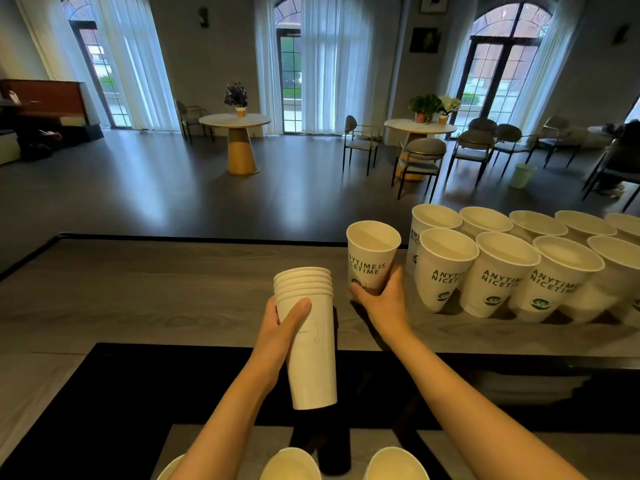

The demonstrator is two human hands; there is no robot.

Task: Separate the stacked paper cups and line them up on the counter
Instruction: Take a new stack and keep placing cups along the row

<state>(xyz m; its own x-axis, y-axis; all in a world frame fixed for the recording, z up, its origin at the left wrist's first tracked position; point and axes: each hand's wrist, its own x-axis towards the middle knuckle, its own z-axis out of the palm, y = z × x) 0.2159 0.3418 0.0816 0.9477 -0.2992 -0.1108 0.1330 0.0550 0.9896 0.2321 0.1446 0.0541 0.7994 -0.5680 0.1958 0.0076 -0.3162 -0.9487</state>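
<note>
My left hand [281, 329] grips a stack of several nested white paper cups [310, 341], held upright above the counter's near edge. My right hand [379, 299] holds a single white cup [372, 256] printed "ANYTIME IS NICETIME" by its base, upright at the left end of the cups standing on the grey wooden counter [156, 289]. To the right, two rows of several separated cups [502, 268] stand on the counter, the front row showing the same green print.
More white cups [394, 464] stand on a lower surface at the bottom edge, beside a dark recessed area [138, 393]. Beyond the counter's far edge lies a room with round tables [239, 133], chairs and tall windows. The counter's left stretch is bare wood.
</note>
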